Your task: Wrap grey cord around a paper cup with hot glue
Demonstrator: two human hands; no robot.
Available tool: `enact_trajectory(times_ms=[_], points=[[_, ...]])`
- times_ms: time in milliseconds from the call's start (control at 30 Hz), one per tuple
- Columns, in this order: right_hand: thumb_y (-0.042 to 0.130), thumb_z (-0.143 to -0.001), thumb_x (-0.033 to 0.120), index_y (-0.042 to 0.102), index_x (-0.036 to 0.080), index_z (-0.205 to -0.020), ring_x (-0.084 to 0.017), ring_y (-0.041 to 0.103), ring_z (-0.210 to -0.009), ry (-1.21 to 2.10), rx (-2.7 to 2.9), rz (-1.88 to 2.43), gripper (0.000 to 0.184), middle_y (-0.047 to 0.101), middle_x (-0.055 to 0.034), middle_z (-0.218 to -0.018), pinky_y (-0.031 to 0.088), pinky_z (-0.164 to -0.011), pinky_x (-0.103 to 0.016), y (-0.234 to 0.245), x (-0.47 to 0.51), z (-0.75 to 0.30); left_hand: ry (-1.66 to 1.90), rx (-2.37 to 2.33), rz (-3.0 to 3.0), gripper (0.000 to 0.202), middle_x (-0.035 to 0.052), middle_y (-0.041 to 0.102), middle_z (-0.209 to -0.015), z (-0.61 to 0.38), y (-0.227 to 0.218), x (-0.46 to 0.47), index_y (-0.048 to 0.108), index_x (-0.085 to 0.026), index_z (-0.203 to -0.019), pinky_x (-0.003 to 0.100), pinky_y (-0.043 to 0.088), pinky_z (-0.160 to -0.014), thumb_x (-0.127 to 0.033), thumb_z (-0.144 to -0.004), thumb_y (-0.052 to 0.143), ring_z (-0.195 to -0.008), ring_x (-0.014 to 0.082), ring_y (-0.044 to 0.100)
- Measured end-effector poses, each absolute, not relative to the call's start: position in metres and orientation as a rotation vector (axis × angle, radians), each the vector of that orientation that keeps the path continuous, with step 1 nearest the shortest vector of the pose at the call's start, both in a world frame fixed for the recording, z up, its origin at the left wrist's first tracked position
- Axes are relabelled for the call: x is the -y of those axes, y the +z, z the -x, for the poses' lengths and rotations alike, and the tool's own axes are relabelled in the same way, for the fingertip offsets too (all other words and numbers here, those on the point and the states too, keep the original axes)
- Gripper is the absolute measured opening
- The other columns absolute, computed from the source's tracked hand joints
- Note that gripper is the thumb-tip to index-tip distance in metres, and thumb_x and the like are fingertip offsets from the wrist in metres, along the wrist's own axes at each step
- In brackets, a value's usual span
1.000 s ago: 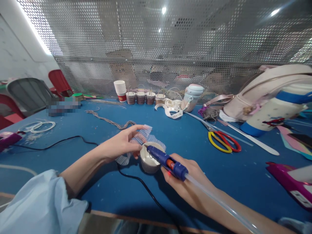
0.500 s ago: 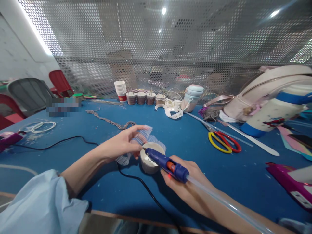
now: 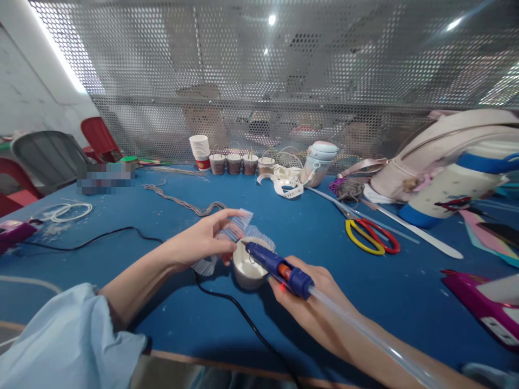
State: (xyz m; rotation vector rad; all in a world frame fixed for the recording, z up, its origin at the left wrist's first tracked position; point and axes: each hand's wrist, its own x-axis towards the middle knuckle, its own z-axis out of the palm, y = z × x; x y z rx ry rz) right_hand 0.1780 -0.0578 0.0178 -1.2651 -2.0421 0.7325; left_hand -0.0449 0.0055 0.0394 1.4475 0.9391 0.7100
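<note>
My right hand (image 3: 302,278) grips a blue glue gun (image 3: 270,259), with a long clear glue stick (image 3: 365,329) running out of its back. The gun's nozzle points left over the rim of a small pale cup (image 3: 249,278) standing on the table. Between the fingers and thumb of my left hand (image 3: 211,235) is a pleated, translucent bluish-white strip (image 3: 239,222). Part of this strip lies behind the cup's far side, and another end hangs below my fingers. The tip of my left thumb is close to the nozzle and the cup's rim.
A black cord (image 3: 239,308) crosses the blue table (image 3: 170,319). Scissors (image 3: 371,236), a white strip (image 3: 421,231) and a magenta device (image 3: 482,308) lie right. Small cups (image 3: 234,164), stacked paper cups (image 3: 200,152) and a bottle (image 3: 320,162) stand at the back. Grey yarn (image 3: 182,201) lies left.
The glue gun has shifted slightly right and its nozzle has lifted a little near the cup's rim. My left hand and the pleated strip stay nearly still.
</note>
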Motion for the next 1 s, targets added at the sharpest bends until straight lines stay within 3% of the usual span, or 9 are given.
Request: enact_trajectory(times_ms=[300, 633, 1000], points=[[0.049, -0.085, 0.028, 0.042, 0.022, -0.059, -0.011, 0.043, -0.043, 0.942, 1.949, 1.313, 0.027, 0.042, 0.0056, -0.042, 0.035, -0.045, -0.023, 0.029, 0.053, -0.175, 0.714, -0.943, -1.457, 0.061, 0.0022, 0.058, -0.101, 0.045, 0.039, -0.005, 0.046, -0.024, -0.129, 0.024, 0.052, -0.059, -0.009, -0.071, 0.061, -0.064, 0.0096, 0.059], [0.050, -0.085, 0.028, 0.049, 0.021, -0.070, -0.011, 0.048, -0.049, 0.600, 2.034, 1.303, 0.017, 0.056, 0.0021, -0.058, 0.038, -0.050, -0.023, 0.019, 0.058, -0.178, 0.714, -0.968, -1.446, 0.060, 0.0025, 0.057, -0.104, 0.044, 0.041, -0.005, 0.047, -0.024, -0.128, 0.024, 0.053, -0.059, -0.008, -0.071, 0.059, -0.062, 0.0081, 0.059], [0.053, -0.081, 0.027, 0.047, 0.022, -0.064, -0.010, 0.042, -0.044, 0.718, 2.015, 1.282, 0.018, 0.051, 0.0042, -0.052, 0.035, -0.044, -0.022, 0.031, 0.061, -0.179, 0.702, -0.965, -1.448, 0.062, 0.0021, 0.059, -0.100, 0.044, 0.042, -0.004, 0.045, -0.023, -0.129, 0.023, 0.051, -0.056, -0.011, -0.072, 0.063, -0.058, 0.0078, 0.058]])
